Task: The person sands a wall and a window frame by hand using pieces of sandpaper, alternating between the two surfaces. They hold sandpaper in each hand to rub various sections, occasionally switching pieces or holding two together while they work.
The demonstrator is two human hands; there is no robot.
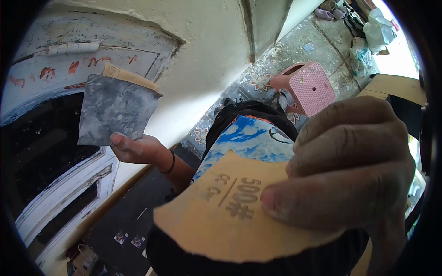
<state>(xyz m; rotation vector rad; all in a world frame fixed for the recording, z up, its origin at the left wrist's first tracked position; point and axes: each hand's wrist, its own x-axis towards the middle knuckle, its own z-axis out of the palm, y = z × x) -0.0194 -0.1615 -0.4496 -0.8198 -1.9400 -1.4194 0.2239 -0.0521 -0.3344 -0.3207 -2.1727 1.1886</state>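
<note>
My right hand [352,161], close to the camera and dusted with powder, pinches a torn piece of sandpaper [230,234]. Its tan backing faces me, printed with "500#", and its edges are ragged. On the left, my left hand [138,148] grips a larger sheet of sandpaper [117,110] by its lower edge, thumb over the front. That sheet's grey, white-smudged abrasive side shows, and a tan strip of backing curls at the top. The two pieces are apart. A dark band circles my left wrist.
A worn white door frame [71,60] with reddish marks and dark panels stands at left, beside a cream wall [207,41]. A pink stool [313,87] is on the patterned floor. Shoes [329,13] and plastic bags [375,34] lie at upper right. Below left is a dark surface [124,216].
</note>
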